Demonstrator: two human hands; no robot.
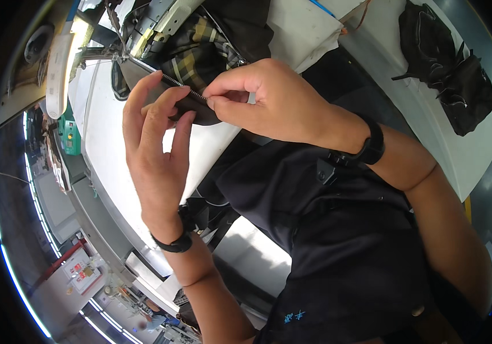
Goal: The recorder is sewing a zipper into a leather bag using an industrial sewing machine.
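Observation:
A dark garment piece (197, 110) with a metal-toothed zipper (168, 78) along its edge lies at the sewing machine (157, 26). The zipper slants from the needle area down to my hands. My right hand (263, 100) is closed, thumb and forefinger pinching the zipper's near end. My left hand (157, 135) grips the fabric edge beside it, its forefinger stretched along the zipper and its thumb bent near the lower edge. Behind the zipper, yellow-and-black plaid cloth (194, 49) is bunched up. A second zipper stretch (223, 34) with a slider runs down its right side.
Dark fabric pieces (446, 69) lie on the white surface at right. The white worktable (99, 143) extends under my left hand. A green box (72, 135) is fixed at left, beyond the table's edge. A dark apron (337, 229) covers my lap.

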